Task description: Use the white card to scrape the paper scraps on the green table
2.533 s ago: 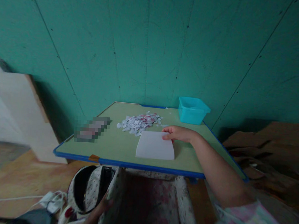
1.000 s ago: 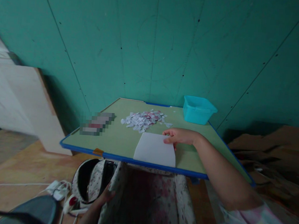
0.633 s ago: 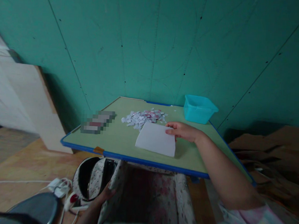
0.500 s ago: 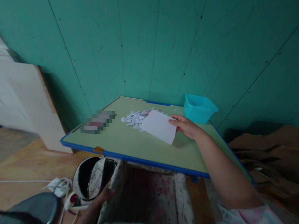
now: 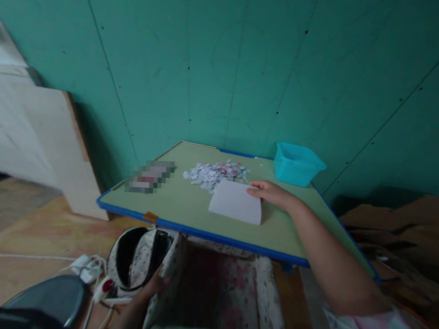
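Note:
My right hand (image 5: pixel 270 192) pinches the far right corner of a white sheet of paper (image 5: pixel 235 207) that lies on the green, blue-edged table (image 5: pixel 187 212). Just behind the sheet sits a heap of small white and pink paper scraps (image 5: pixel 216 171). My left hand (image 5: pixel 153 286) rests low at the frame's bottom, fingers curled against the edge of a floral fabric box (image 5: pixel 216 292), beside a round floral pouch (image 5: pixel 135 261).
A turquoise plastic bin (image 5: pixel 297 163) stands at the table's far right corner by the green wall. A blurred flat object (image 5: pixel 149 176) lies at the table's left. White cables and plugs (image 5: pixel 88 275) and a dark round object (image 5: pixel 46 300) lie on the wooden floor. Brown cardboard (image 5: pixel 396 228) is piled right.
My right hand lifted the white sheet's far edge, tilted it over the scraps, then lowered it flat, nearer the scrap heap. The camera shifted slightly. My left hand stayed.

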The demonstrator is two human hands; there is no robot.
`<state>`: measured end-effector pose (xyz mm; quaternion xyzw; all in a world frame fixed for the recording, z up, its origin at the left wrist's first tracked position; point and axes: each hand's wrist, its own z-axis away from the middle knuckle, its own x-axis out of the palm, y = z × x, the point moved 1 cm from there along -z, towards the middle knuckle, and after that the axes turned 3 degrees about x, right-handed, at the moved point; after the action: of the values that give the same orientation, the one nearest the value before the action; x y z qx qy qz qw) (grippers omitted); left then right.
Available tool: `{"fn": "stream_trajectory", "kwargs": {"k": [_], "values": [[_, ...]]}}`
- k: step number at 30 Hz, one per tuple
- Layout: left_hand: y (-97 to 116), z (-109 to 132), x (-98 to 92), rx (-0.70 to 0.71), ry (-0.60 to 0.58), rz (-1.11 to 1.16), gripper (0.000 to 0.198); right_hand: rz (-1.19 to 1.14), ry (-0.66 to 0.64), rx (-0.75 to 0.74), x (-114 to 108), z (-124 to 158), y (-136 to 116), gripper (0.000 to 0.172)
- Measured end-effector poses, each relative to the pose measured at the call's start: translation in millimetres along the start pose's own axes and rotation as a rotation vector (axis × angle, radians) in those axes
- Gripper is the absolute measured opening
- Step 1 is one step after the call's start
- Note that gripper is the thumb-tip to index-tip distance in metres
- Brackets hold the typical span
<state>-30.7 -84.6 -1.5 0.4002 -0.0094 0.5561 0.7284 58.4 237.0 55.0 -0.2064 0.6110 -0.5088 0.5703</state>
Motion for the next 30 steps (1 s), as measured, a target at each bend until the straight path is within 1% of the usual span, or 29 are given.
{"fn": "stream_trajectory", "kwargs": {"k": [2, 4, 6, 8, 9, 11, 14, 16, 18, 20, 22, 25, 27, 30], "values": [[0.8, 2.7, 1.3, 0.018, 0.038, -0.053, 0.036, 0.014, -0.079, 0.004, 3.8, 1.8, -2.7, 0.032], [1.6, 6.3, 4.9, 0.034, 0.07, -0.071, 0.031, 0.027, -0.13, 0.005, 6.2, 3.1, -4.6, 0.032], [2.4, 9.9, 10.1, 0.056, 0.068, -0.054, 0.03, 0.051, -0.135, -0.004, 7.2, 3.7, -5.4, 0.031], [2.6, 11.6, 14.2, 0.083, 0.062, -0.047, 0.035, 0.081, -0.129, -0.015, 7.3, 3.7, -5.4, 0.031], [2.2, 11.3, 15.2, 0.082, 0.054, -0.053, 0.039, 0.091, -0.133, -0.019, 7.5, 3.6, -5.4, 0.031], [0.5, 8.5, 15.1, 0.039, 0.002, -0.04, 0.048, 0.095, -0.15, -0.023, 8.0, 3.5, -5.6, 0.03], [-2.0, 2.8, 11.3, -0.007, -0.084, 0.015, 0.055, 0.099, -0.16, -0.027, 8.7, 3.5, -6.3, 0.031], [-2.8, 0.4, 8.8, 0.007, -0.097, 0.046, 0.056, 0.104, -0.157, -0.031, 8.8, 3.5, -6.6, 0.031], [-3.6, -0.3, 8.0, 0.013, -0.091, 0.026, 0.058, 0.103, -0.151, -0.031, 8.6, 3.4, -6.6, 0.031], [-4.3, 0.0, 8.9, 0.012, -0.062, -0.014, 0.062, 0.095, -0.153, -0.021, 8.6, 3.2, -6.5, 0.031], [-4.2, 0.8, 9.7, 0.032, 0.047, -0.1, 0.07, 0.081, -0.169, -0.01, 9.2, 3.4, -6.7, 0.031], [-1.6, 2.8, 11.7, 0.165, 0.186, -0.177, 0.081, 0.084, -0.212, -0.01, 11.4, 4.7, -8.8, 0.031], [-0.3, 4.9, 14.0, 0.167, 0.205, -0.183, 0.081, 0.11, -0.245, -0.021, 13.1, 6.3, -11.5, 0.032], [1.3, 9.2, 19.9, 0.159, 0.158, -0.129, 0.074, 0.145, -0.264, -0.036, 15.0, 8.9, -16.1, 0.032]]}}
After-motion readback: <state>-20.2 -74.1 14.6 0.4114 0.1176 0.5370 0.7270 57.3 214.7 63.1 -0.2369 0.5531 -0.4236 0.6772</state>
